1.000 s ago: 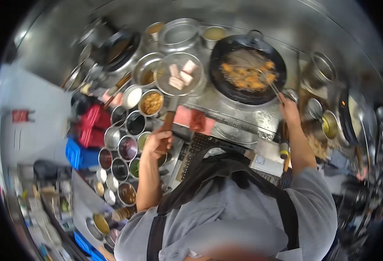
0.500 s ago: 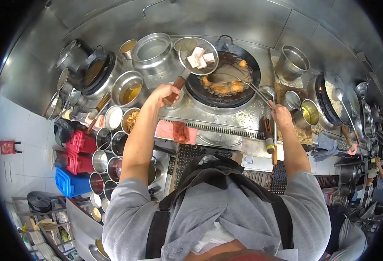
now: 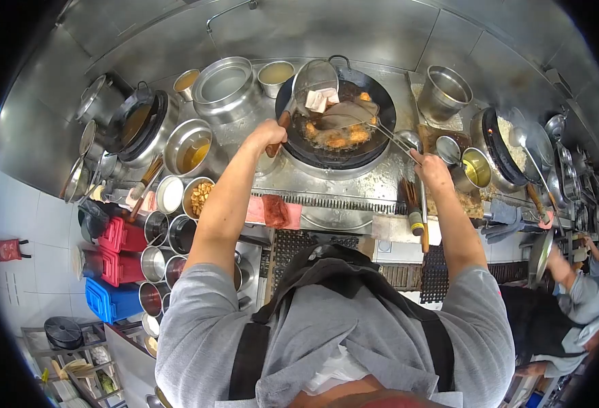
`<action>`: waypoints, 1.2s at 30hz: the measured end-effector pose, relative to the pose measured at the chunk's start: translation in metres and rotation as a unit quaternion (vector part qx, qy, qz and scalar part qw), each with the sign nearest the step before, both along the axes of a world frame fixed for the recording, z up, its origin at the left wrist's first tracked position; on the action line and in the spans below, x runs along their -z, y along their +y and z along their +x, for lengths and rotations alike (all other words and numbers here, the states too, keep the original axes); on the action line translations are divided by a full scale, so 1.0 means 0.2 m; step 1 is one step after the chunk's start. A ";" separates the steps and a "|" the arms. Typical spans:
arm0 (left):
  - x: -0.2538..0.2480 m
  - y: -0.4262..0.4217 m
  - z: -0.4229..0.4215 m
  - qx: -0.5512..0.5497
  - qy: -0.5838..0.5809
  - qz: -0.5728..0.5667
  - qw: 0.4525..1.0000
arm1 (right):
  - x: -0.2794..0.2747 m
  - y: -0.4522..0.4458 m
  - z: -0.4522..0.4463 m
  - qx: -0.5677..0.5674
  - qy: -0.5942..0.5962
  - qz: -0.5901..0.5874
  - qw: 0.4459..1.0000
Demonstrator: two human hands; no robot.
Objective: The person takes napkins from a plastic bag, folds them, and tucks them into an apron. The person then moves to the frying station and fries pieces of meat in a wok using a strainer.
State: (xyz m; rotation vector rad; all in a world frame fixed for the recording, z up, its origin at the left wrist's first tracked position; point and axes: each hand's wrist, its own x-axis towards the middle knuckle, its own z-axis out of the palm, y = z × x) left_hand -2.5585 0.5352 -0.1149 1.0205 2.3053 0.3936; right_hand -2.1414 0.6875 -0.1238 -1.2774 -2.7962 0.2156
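My left hand (image 3: 269, 136) is closed around the wooden handle of a round mesh strainer (image 3: 313, 73), tipped over the left side of the wok. Several pale white blocks (image 3: 318, 100) lie at its lower edge. My right hand (image 3: 433, 170) grips the long metal handle of a wire skimmer (image 3: 346, 114). The skimmer's flat mesh head is over the middle of the wok (image 3: 385, 96), close beside the blocks. Golden-brown fried pieces (image 3: 339, 140) bubble in the dark oil beneath it. Whether the skimmer touches the oil is unclear.
A ladle (image 3: 408, 139) rests right of the wok, near a pot of yellow oil (image 3: 476, 168). Metal pots (image 3: 223, 88) stand on the left. Brushes (image 3: 415, 221) and a pink cloth (image 3: 255, 209) lie along the front edge. A co-worker (image 3: 551, 313) is at the right with a pan.
The strainer has moved over the wok and tilted, with its blocks sliding toward the lower edge. My right hand has shifted slightly with the skimmer. A co-worker has come into view at right.
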 end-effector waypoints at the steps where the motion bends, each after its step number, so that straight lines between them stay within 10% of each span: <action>1: 0.03 0.00 0.00 0.005 0.025 -0.001 1.000 | 0.01 -0.01 0.01 0.001 -0.001 -0.001 1.000; 14: -0.11 -0.06 0.12 -0.041 0.180 -0.013 0.983 | 0.04 -0.12 -0.03 -0.006 -0.006 0.020 1.000; 23: 0.03 -0.74 0.01 -0.147 0.194 0.204 0.948 | 0.22 -0.26 -0.15 0.009 0.057 0.019 0.998; 26: 0.12 -0.99 0.03 -0.167 0.163 0.226 0.946 | 0.30 -0.24 -0.22 0.017 0.056 0.019 0.998; 28: 0.16 -1.12 0.07 -0.256 -0.137 0.178 0.940 | 0.25 -0.26 -0.27 0.029 0.041 0.002 0.999; 36: 0.33 -1.30 0.28 -0.362 -0.330 0.235 0.839 | 0.17 -0.25 -0.08 0.008 -0.027 0.001 1.000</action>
